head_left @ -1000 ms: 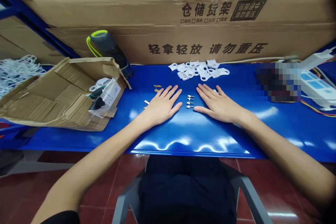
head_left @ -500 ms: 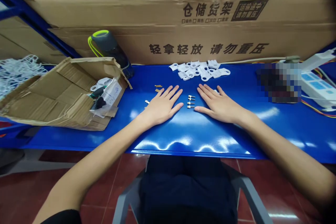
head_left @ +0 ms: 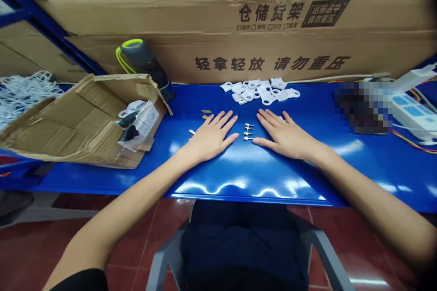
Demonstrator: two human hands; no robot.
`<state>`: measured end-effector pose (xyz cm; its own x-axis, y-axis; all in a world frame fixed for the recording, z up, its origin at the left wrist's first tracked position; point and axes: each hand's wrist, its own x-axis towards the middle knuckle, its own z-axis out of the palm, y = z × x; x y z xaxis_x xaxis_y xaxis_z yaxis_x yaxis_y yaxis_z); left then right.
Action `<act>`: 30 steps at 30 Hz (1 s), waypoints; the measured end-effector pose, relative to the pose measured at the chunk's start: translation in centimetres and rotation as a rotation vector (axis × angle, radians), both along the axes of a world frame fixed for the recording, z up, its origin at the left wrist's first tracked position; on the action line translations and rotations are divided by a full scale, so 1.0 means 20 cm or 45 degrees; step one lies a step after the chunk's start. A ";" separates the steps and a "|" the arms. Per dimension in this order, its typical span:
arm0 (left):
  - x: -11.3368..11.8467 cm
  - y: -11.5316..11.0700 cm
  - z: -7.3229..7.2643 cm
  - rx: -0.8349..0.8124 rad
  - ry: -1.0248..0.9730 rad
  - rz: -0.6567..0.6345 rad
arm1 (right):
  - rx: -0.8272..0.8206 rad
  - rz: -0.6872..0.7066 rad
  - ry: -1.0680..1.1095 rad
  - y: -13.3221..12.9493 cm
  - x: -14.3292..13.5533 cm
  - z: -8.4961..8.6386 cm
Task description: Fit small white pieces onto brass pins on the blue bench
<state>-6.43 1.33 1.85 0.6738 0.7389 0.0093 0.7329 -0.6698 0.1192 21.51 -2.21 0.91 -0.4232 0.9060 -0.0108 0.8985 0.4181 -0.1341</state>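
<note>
My left hand (head_left: pixel 213 138) lies flat on the blue tabletop (head_left: pixel 235 177), palm down with its fingers spread. My right hand (head_left: pixel 283 134) rests the same way to its right. Between the two hands several small metal pins (head_left: pixel 249 132) lie in a column, the lowest close by my right thumb. Brass-coloured strips (head_left: pixel 206 111) lie just beyond my left fingertips. Beside the left hand is another small metal piece (head_left: pixel 191 132), partly covered. A small light piece (head_left: pixel 282 118) shows by my right fingers, mostly hidden. White plastic ring-ended parts (head_left: pixel 261 90) are heaped behind the hands.
An open cardboard box (head_left: pixel 78 145) holding bagged items stands at left, with a dark bottle (head_left: pixel 146 63) behind it. White looped parts (head_left: pixel 27 93) pile up at far left. A white power strip (head_left: pixel 414 113) and wires are at right. Large cardboard (head_left: pixel 153 13) backs the table.
</note>
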 end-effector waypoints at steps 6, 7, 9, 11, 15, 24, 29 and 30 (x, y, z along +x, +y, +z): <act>0.00 0.00 0.01 -0.015 0.050 0.002 | -0.027 -0.012 -0.013 0.00 0.00 0.01; 0.00 0.00 0.01 -0.012 0.046 0.001 | -0.030 -0.014 -0.011 0.00 0.00 0.01; 0.00 -0.01 0.01 -0.010 0.038 0.005 | -0.028 -0.008 0.000 0.00 0.00 0.01; 0.00 -0.01 0.01 -0.014 0.037 0.012 | -0.020 -0.005 0.006 0.00 0.00 0.01; 0.00 -0.01 0.02 -0.029 0.052 0.012 | -0.006 -0.010 0.003 0.00 0.00 0.01; -0.01 0.00 0.01 -0.017 0.035 -0.002 | 0.005 -0.003 0.029 0.00 0.00 0.01; -0.01 0.00 0.00 0.038 -0.012 -0.007 | -0.009 -0.009 0.007 0.00 0.00 0.02; -0.01 0.00 0.01 0.057 -0.026 0.004 | -0.003 -0.004 0.004 0.00 0.01 0.03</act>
<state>-6.55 1.32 1.96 0.6710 0.7393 0.0563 0.7325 -0.6728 0.1037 21.61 -2.24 1.45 -0.4203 0.9073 -0.0119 0.8994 0.4148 -0.1380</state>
